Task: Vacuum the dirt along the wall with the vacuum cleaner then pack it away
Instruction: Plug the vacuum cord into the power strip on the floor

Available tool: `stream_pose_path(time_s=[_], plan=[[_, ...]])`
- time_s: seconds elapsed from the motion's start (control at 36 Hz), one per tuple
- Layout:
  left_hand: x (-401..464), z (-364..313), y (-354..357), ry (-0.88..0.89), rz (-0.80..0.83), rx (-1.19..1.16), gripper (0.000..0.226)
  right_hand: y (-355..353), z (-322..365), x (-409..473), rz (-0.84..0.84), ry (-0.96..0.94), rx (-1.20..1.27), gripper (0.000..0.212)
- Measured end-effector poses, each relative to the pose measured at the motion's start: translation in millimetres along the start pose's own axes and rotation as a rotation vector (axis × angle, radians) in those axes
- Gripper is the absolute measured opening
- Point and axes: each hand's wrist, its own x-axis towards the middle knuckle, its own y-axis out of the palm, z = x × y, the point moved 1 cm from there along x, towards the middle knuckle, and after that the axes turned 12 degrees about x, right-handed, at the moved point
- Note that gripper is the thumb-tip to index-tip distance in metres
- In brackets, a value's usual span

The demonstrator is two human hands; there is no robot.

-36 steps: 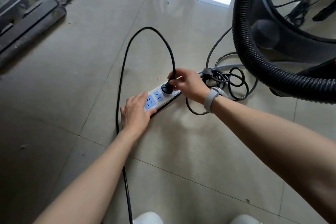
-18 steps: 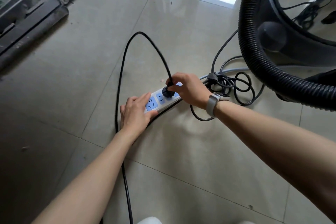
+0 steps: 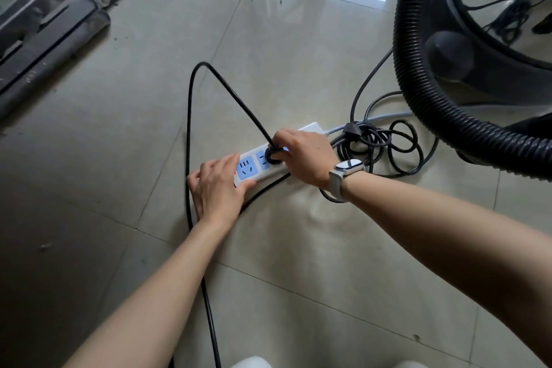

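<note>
The power strip (image 3: 270,158) lies on the floor, its long axis slanting toward the vacuum cleaner (image 3: 478,39). The right hand (image 3: 304,155) is clamped on the black plug (image 3: 273,155) in a middle socket; the left hand (image 3: 218,185) presses flat on the strip's near end (fingers spread, gripping nothing), so any pull goes straight up.

Two hands, one power strip (image 3: 254,163), one black plug (image 3: 273,155), one corrugated hose (image 3: 418,78), one wristwatch (image 3: 348,166).
</note>
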Motion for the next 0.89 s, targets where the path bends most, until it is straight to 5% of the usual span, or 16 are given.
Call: stream_pose_path(time_s=[0.19,0.28,0.42,0.5,0.58,0.69,0.89], plan=[[5,8,-12,-0.031,0.0,0.112,0.039,6,11,5,-0.018,0.173,0.058,0.01],[0,12,-13,-0.018,0.016,0.115,0.051,14,22,8,-0.047,0.298,0.118,0.012],[-33,-7,-1,0.11,-0.056,0.099,0.058,23,29,5,-0.053,0.367,0.328,0.028],[-54,-13,4,0.189,-0.087,0.095,0.054,15,15,-27,0.041,0.228,0.264,0.054],[-66,-15,6,0.187,0.075,0.129,0.066,3,-2,-67,0.109,0.162,0.044,0.062],[-87,-34,-33,0.107,0.367,0.155,0.074,-27,-1,-114,0.184,0.456,-0.032,0.065],[-103,-108,-188,0.209,0.399,0.181,0.066,-140,74,-181,0.214,0.666,0.102,0.061]])
